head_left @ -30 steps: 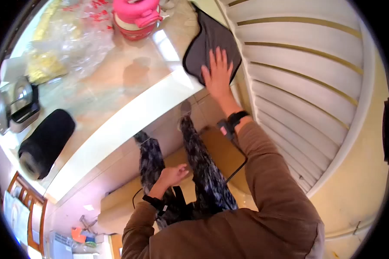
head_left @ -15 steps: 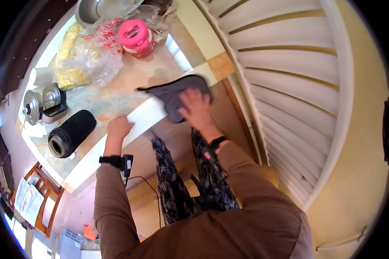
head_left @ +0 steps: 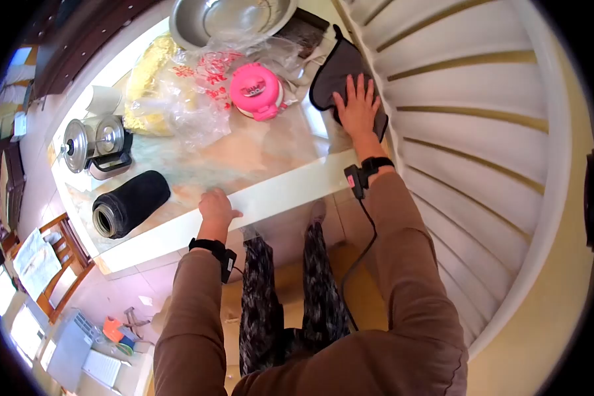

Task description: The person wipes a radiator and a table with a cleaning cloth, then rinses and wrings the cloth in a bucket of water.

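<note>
My right hand (head_left: 358, 109) lies flat with spread fingers on a dark grey cloth (head_left: 340, 69) with a black edge, at the right end of the counter. My left hand (head_left: 216, 210) rests on the counter's white front edge, its fingers curled down; whether anything is under them is hidden. To its left lies a black-sleeved cylindrical container (head_left: 132, 203) with its open mouth facing the front left. A pink-lidded jar (head_left: 255, 91) stands between the cloth and a clear plastic bag with red print (head_left: 201, 99).
A metal bowl (head_left: 231, 20) sits at the back of the counter (head_left: 257, 162). Yellow bagged material (head_left: 145, 86), a white cup (head_left: 103, 100) and a glass pot with metal lid (head_left: 96, 142) stand at the left. White slatted railing (head_left: 468, 138) borders the right. A wooden chair (head_left: 63, 264) is at lower left.
The cloth and my right hand have moved from the front edge back to the counter's far right. My left hand, first over my lap, now rests on the edge. The view has shifted.
</note>
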### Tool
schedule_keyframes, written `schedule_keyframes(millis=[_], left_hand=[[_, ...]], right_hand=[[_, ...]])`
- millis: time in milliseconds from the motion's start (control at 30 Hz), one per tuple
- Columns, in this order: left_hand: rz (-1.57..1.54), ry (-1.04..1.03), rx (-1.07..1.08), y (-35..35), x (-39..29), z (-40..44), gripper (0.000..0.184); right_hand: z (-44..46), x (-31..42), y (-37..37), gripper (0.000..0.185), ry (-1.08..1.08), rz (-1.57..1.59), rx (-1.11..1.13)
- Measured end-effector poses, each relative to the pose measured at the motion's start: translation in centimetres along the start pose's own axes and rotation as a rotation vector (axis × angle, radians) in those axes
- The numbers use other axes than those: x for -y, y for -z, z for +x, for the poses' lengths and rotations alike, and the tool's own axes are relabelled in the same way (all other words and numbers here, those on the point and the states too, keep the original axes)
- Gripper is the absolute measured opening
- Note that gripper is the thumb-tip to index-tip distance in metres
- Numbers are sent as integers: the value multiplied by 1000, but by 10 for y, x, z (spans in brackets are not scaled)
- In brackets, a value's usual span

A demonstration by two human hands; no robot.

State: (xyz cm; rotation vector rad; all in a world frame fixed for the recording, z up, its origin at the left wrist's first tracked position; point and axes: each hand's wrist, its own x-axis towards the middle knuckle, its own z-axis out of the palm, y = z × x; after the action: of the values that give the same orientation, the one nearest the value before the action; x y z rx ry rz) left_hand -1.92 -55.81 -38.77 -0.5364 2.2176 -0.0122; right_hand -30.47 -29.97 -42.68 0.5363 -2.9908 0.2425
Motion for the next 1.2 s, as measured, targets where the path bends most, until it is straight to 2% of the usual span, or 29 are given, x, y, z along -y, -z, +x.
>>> schedule_keyframes(millis=[167, 333, 467, 600, 667, 800, 900, 967, 1067, 1200], left_hand=[[-11, 4, 56, 5, 0, -1, 81], [-61, 10, 58, 6, 0, -2, 80], [-49, 29, 92, 2, 1, 1, 82], [-9, 20, 83, -7, 0, 7, 84], [71, 40, 146, -1, -4, 5, 88], [63, 24, 100, -12, -2, 7, 90], [89, 3, 181, -4, -6, 9, 91], [118, 67, 212, -5, -7, 11, 92], [110, 31, 202, -8, -5, 10, 94], [116, 34, 196, -15, -6, 14, 94]], right_hand=[[22, 10, -1, 57, 17, 62, -38], [-87, 10, 41, 57, 172, 110, 84], [-160, 4, 53, 57, 126, 133, 195], [-129, 5, 48, 60, 56, 125, 176], [-88, 3, 34, 61, 45, 100, 133], [-5, 9, 17, 61, 20, 43, 80], [13, 9, 16, 61, 26, 19, 102], [0, 9, 17, 61, 27, 17, 90], [-61, 12, 39, 63, 23, 28, 134], [-159, 26, 60, 65, -84, -2, 295]])
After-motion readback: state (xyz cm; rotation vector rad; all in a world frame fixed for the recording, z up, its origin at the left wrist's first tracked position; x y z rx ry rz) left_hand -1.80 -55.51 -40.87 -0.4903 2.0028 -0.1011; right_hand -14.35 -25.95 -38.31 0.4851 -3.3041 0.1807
